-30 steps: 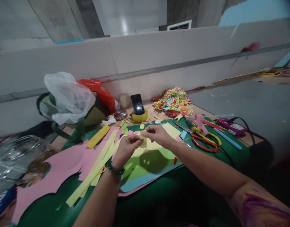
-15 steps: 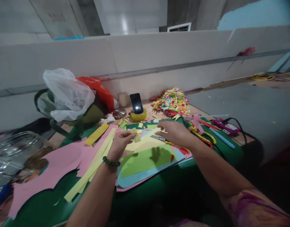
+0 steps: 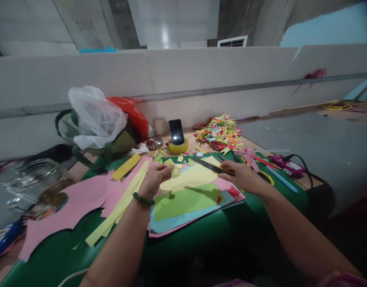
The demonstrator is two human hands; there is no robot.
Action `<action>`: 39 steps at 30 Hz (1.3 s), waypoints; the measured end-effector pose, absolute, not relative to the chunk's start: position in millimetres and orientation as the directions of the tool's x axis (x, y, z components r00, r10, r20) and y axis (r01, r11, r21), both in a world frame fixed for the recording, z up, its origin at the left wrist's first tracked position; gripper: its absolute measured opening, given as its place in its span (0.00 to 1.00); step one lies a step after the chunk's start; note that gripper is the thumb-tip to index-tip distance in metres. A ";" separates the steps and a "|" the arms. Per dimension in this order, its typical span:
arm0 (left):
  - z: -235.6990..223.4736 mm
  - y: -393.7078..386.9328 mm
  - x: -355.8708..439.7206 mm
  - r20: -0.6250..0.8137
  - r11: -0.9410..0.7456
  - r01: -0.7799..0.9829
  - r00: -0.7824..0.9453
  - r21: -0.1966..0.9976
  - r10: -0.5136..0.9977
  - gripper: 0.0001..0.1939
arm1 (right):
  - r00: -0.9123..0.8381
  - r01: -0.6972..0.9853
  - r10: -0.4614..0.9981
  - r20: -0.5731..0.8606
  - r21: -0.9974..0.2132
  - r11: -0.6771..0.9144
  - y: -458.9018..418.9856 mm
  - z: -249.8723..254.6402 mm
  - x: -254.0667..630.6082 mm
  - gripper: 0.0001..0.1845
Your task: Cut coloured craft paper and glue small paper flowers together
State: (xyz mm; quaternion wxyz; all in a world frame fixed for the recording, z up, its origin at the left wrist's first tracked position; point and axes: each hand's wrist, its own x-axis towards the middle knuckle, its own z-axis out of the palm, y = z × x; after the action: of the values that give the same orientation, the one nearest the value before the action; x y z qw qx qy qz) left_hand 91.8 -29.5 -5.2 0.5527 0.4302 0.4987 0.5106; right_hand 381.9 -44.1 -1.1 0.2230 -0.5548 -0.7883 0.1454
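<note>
My left hand point(image 3: 159, 178), with a green bead bracelet at its wrist, pinches a small folded piece of yellow paper point(image 3: 175, 171). To its right, my right hand point(image 3: 241, 175) is closed around a pair of scissors point(image 3: 208, 164). Their long dark blades point left, towards the yellow piece but apart from it. Below both hands lies a stack of coloured sheets, with a green sheet point(image 3: 186, 203) over a light blue sheet point(image 3: 171, 227) and a pale yellow sheet point(image 3: 186, 177) behind. A shadow of the scissors falls on the green sheet.
Yellow paper strips point(image 3: 111, 219) and cut pink paper point(image 3: 78, 201) lie to the left. Behind stand a phone point(image 3: 176, 132) on a tape roll point(image 3: 177, 147) and a pile of colourful paper pieces point(image 3: 221, 133). A pink glue gun point(image 3: 251, 157) rests at right; a bag point(image 3: 120, 141) stands back left.
My right hand has picked up the scissors from the paper stack and moved slightly right, raising them. My left hand still pinches the yellow piece. The camera view has shifted a little.
</note>
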 end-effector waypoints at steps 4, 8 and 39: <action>-7.0 -28.4 90.6 -0.126 0.127 -0.128 0.013 0.984 0.992 0.22 | -0.376 0.716 0.888 0.267 -0.525 0.461 -58.4 8.9 381.8 0.13; -8.5 -28.9 90.9 -0.118 0.120 -0.099 0.025 0.988 0.993 0.22 | -0.394 0.706 0.871 0.295 -0.509 0.492 -65.4 15.3 373.4 0.12; -7.8 -14.7 57.2 0.072 0.017 0.505 -0.156 0.863 0.985 0.11 | -0.347 0.884 0.936 -0.056 -0.354 0.306 -32.2 -7.7 377.4 0.16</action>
State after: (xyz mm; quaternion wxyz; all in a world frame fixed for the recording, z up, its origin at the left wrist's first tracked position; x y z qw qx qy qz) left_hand 57.2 -14.7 -7.8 0.3002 0.5759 0.6470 0.3994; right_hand 377.4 -32.2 -7.7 0.0800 -0.5657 -0.8043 0.1636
